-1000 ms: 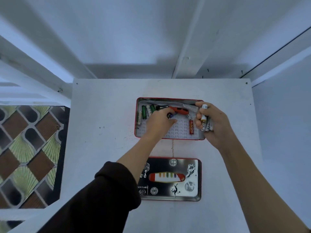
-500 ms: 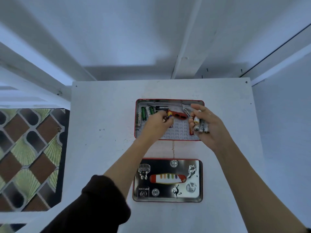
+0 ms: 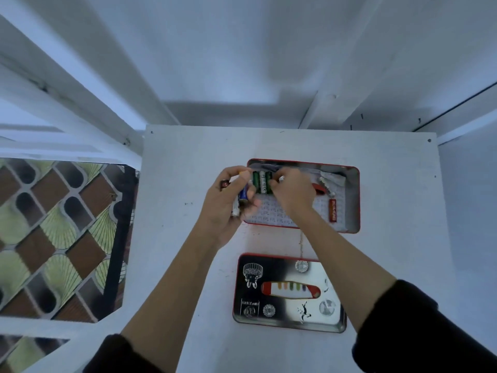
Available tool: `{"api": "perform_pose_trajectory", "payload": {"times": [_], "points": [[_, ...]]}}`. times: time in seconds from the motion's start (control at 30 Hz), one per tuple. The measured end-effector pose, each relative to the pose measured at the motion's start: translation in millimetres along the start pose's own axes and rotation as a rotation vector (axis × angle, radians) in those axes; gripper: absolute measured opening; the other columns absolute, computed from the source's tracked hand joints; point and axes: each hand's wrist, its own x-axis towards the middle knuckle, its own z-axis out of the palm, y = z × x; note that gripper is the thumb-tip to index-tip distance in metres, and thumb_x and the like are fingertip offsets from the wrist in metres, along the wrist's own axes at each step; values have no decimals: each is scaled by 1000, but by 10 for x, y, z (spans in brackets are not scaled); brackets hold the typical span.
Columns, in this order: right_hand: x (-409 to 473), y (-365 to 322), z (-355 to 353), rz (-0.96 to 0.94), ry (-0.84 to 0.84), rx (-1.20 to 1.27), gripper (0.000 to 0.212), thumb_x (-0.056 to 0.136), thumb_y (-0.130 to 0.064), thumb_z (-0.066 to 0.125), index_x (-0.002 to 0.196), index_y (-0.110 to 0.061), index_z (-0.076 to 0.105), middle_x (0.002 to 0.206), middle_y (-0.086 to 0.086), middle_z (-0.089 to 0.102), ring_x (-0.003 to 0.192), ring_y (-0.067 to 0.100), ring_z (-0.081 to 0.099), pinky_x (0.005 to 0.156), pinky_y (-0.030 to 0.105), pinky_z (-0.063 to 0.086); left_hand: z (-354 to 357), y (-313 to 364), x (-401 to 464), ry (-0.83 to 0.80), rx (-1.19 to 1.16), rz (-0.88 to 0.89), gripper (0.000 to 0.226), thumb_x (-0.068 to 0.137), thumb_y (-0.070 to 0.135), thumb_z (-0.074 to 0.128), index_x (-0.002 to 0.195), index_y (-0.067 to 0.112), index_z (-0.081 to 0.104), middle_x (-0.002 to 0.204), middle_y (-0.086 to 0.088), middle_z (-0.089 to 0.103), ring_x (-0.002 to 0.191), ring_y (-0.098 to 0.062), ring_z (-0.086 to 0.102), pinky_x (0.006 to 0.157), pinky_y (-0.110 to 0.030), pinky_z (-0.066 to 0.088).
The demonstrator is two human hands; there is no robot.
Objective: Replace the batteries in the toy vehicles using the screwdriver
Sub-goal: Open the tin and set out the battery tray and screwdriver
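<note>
- White table [image 3: 188, 265] with small dark marks, set against white walls; a screw hole shows in each far corner.
- Patterned floor [image 3: 53, 238] of brown, green and dark tiles lies to the left, past white rails.
- Open red tin [image 3: 355, 200] on the table holds green batteries [image 3: 262, 181], a red battery [image 3: 332, 210], a white one and a red-handled tool, partly hidden.
- Tin lid [image 3: 289, 292] lies just nearer, printed side up.
- Left hand [image 3: 228, 203] curls round a blue battery [image 3: 244, 193] and others, at the tin's left edge.
- Right hand [image 3: 293, 195] reaches into the tin, fingers bent at the green batteries; whether it is pinching one cannot be told.
</note>
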Motion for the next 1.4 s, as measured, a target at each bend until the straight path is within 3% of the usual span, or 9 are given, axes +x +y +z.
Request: {"api": "perform_pose_trajectory", "payload": {"times": [0.17, 0.3, 0.37, 0.5, 0.63, 0.83, 1.07, 1.2, 1.4], "points": [[-25, -127, -10, -103, -20, -298, 17, 88, -23, 58, 99, -9, 61, 94, 8, 64, 80, 25, 56, 58, 28, 36, -19, -14, 20, 25, -107, -28, 13, 95, 11, 49, 83, 7, 52, 64, -4, 59, 49, -16, 59, 41, -20, 45], [-24, -90, -25, -164, -107, -375, 12, 86, -22, 56, 87, -10, 59, 81, 7, 61, 72, 25, 55, 55, 28, 37, 10, -39, 68, 57, 26, -10, 10, 90, 10, 58, 82, 9, 53, 62, -4, 51, 41, -12, 42, 38, -18, 34], [-15, -2, -96, -76, -186, -121, 19, 82, -27, 61, 73, -11, 54, 67, 4, 53, 60, 21, 51, 51, 25, 38, 49, -37, 85, 51, 133, 13, 9, 88, 6, 62, 84, 7, 53, 55, -1, 49, 39, -11, 36, 38, -19, 33], [-54, 302, -516, 233, -279, 784, 16, 81, -9, 55, 67, -9, 48, 62, 3, 48, 43, 10, 38, 40, 20, 35, 147, -72, 151, 52, 432, 30, 14, 84, 3, 68, 82, 8, 55, 62, -2, 54, 40, -11, 37, 39, -20, 35], [-106, 664, -788, 263, -380, 1425, 6, 72, -5, 45, 67, -8, 45, 58, 5, 50, 39, 13, 37, 37, 17, 34, 217, -269, 325, 14, 924, 136, 15, 82, 11, 72, 82, 16, 58, 75, 3, 55, 56, -6, 46, 53, -18, 39], [-215, 814, -834, 259, -415, 1398, 26, 90, -9, 37, 67, -9, 50, 48, 0, 41, 39, 12, 37, 36, 19, 34, 323, -387, 534, -124, 1515, 220, 18, 85, 18, 70, 101, 15, 61, 106, -4, 62, 89, -17, 52, 77, -29, 45], [-271, 815, -794, 274, -373, 1381, 32, 79, -28, 62, 60, -10, 44, 57, 2, 47, 41, 12, 41, 38, 21, 38, 299, -516, 658, -331, 1860, 263, 23, 84, 27, 70, 93, 15, 53, 104, -4, 63, 84, -20, 53, 67, -30, 45], [-285, 821, -794, 256, -388, 1381, 19, 73, -19, 63, 72, -3, 54, 61, 5, 56, 45, 12, 48, 39, 20, 42, 339, -545, 669, -299, 1710, 216, 19, 89, 29, 65, 84, 19, 49, 95, -3, 60, 75, -15, 50, 60, -25, 38], [-199, 778, -744, 306, -433, 1383, 9, 86, -10, 57, 81, -3, 59, 62, 3, 58, 46, 10, 50, 40, 18, 43, 221, -212, 295, -167, 790, -12, 10, 92, 13, 59, 90, 5, 55, 67, -3, 58, 45, -10, 41, 43, -18, 39]]}}
